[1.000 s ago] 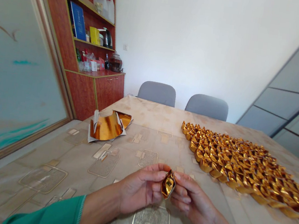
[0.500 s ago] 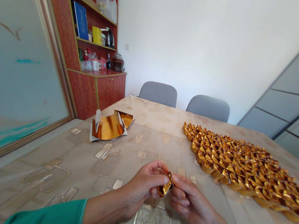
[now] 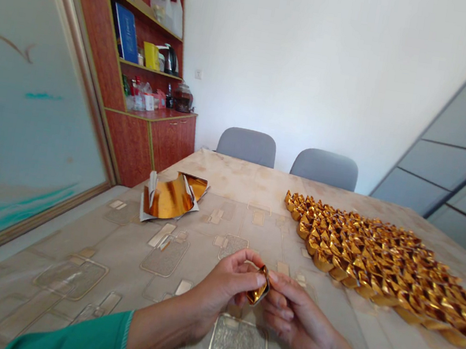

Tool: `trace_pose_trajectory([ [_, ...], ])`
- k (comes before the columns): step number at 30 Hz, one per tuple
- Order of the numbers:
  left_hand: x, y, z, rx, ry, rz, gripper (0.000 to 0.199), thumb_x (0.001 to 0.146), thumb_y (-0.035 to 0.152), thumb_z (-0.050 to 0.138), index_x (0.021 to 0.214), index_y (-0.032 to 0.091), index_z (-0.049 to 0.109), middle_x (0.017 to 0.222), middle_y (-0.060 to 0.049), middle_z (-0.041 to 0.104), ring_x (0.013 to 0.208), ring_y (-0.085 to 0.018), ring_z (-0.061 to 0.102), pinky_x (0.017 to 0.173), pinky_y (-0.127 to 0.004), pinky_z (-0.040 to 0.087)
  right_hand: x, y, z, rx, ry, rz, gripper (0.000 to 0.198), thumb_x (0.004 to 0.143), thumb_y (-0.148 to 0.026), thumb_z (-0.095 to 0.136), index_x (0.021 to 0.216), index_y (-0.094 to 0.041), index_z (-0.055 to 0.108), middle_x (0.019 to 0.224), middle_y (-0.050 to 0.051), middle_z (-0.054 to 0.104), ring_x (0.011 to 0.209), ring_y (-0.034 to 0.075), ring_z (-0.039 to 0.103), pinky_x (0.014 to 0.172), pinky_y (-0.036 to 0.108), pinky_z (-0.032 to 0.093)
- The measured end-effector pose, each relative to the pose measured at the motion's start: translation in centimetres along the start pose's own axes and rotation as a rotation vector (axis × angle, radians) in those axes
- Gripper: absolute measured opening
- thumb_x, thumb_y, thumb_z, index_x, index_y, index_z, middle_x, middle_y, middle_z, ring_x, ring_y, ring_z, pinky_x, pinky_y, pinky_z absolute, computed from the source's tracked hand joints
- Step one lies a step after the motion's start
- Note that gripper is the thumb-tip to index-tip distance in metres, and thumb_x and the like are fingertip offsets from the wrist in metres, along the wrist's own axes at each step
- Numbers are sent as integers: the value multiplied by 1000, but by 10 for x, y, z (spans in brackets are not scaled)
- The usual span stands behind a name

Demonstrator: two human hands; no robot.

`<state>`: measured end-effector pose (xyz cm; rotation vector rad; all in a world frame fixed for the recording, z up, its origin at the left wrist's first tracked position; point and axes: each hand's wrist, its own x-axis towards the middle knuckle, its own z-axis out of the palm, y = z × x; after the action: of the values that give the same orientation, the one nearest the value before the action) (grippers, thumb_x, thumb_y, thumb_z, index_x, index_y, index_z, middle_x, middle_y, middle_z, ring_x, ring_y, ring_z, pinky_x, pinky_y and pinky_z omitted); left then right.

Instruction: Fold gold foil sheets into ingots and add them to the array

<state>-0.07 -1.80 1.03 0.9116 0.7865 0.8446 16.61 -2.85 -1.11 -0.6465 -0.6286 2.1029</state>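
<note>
- Foil piece (image 3: 257, 296), gold and folded, sits between left hand (image 3: 222, 289) and right hand (image 3: 303, 319), above the table (image 3: 236, 181), toward its near edge.
- Left hand pinches one side, thumb on its face, fingers curled.
- Right hand grips the other side, also nearly closed.
- Folded gold pieces (image 3: 378, 260) stand in rows near the right edge.
- Foil sheets (image 3: 170, 197) lie near the left edge.

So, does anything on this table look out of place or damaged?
Nothing looks spilled or clearly damaged. The untidiest spot is the gold sheets at the left, curled with uneven edges, whereas the folded gold pieces on the right sit packed close together.
</note>
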Motion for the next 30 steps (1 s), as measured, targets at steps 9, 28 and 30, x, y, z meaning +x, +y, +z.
trace_pose_trajectory([
  [9, -3, 6, 1, -18, -4, -78, 39, 63, 24, 79, 96, 19, 57, 69, 6, 54, 55, -6, 44, 49, -19, 23, 1, 0, 1, 33, 38, 4, 23, 75, -25, 81, 69, -13, 62, 47, -11, 36, 42, 2, 18, 38, 13, 20],
  [28, -3, 12, -8, -168, -154, -71, 41, 69, 21, 77, 106, 20, 60, 90, 0, 59, 67, -7, 51, 56, -19, 31, 1, -2, 2, 112, -6, -118, 17, 78, -24, 79, 73, -13, 68, 53, -7, 43, 46, 3, 26, 44, 15, 29],
  [30, -3, 12, -7, -105, -100, -26, 36, 71, 24, 76, 103, 20, 61, 91, 0, 59, 72, -9, 52, 57, -20, 32, 1, 0, 1, 103, 14, -121, 16, 78, -24, 80, 73, -13, 68, 54, -7, 46, 48, 4, 29, 47, 15, 31],
])
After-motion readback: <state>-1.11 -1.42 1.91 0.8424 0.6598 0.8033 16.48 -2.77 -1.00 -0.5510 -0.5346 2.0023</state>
